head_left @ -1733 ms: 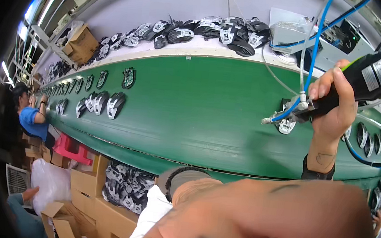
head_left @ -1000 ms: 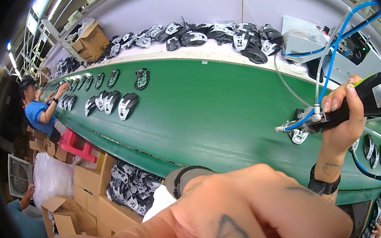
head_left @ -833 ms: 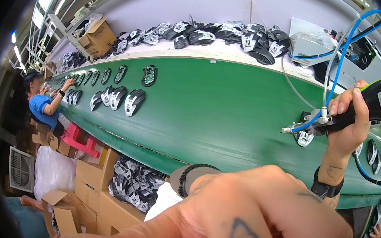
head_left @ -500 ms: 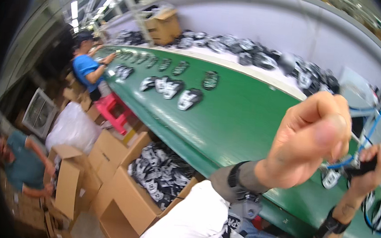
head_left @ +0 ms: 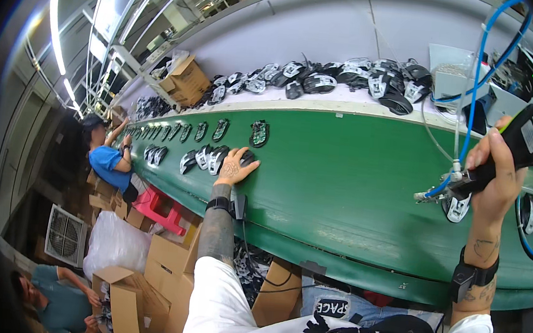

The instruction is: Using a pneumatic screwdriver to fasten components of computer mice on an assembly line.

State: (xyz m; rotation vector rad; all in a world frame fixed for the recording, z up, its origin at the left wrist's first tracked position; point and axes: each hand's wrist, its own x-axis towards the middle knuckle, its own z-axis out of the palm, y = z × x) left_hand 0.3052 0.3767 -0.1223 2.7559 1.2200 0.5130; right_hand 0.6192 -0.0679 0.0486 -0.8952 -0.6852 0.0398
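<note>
My left hand [head_left: 235, 166] is stretched out over the green conveyor belt [head_left: 354, 174] and rests on a black mouse shell [head_left: 247, 158] at the end of a short row of shells. My right hand [head_left: 497, 177] grips a black powered screwdriver [head_left: 515, 147] with blue and white hoses, its tip pointing left. Just below the tool lies another mouse shell [head_left: 457, 207], underside up.
More shells [head_left: 206, 132] run along the belt to the left, and a pile of shells [head_left: 350, 79] lies on the white shelf behind. A person in a blue shirt [head_left: 107, 159] works further down the line. Cardboard boxes [head_left: 164, 253] and a pink stool [head_left: 160, 208] stand below.
My left hand has dropped from close before the camera and reached out onto the belt to the mouse shell. The view swung left and back. My right hand kept hold of the screwdriver.
</note>
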